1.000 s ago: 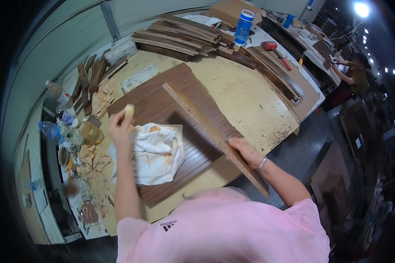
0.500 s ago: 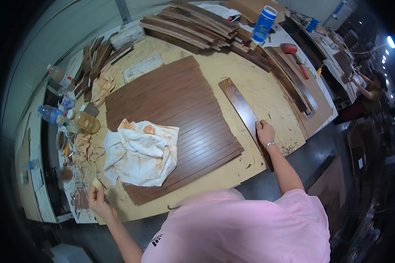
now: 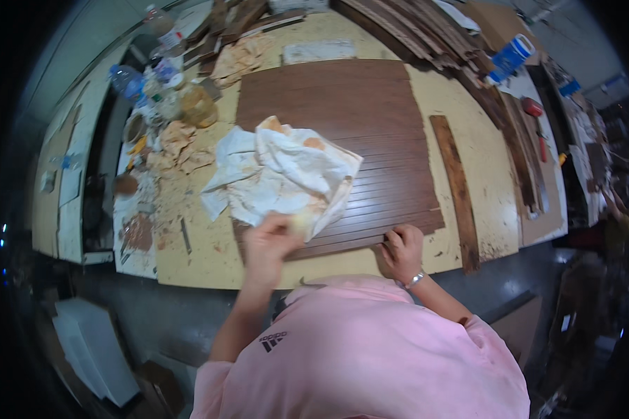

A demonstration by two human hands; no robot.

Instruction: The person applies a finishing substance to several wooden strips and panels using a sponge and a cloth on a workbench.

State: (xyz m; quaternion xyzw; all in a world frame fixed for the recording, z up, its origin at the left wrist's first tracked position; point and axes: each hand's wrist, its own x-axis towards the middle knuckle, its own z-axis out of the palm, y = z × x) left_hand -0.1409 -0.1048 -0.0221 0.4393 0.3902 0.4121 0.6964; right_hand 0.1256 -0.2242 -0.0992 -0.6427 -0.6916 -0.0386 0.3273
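My left hand [image 3: 267,246] is closed on a small pale yellow pad [image 3: 299,225], blurred by motion, beside the near edge of a stained white cloth [image 3: 286,171]. The crumpled cloth lies on a panel of dark brown wooden planks [image 3: 391,160] set side by side. My right hand [image 3: 402,253], fingers curled, touches the panel's near edge towards its right corner; whatever its fingertips pinch is hidden. To the right of the panel, a separate long plank [image 3: 456,192] lies apart on the table, its upper face patchy brown.
Plank stacks [image 3: 426,31] line the back, and more planks [image 3: 528,153] lie at right. A blue bottle [image 3: 510,59] and a red-handled tool [image 3: 533,108] are there too. At left stand several bottles [image 3: 197,105] near crumpled brown cloths [image 3: 178,146]. The yellowish tabletop [image 3: 189,262] ends before me.
My right hand has let go of the separate plank and moved to the panel's near edge. My left hand has brought the pad rightward to the cloth. The view has shifted.
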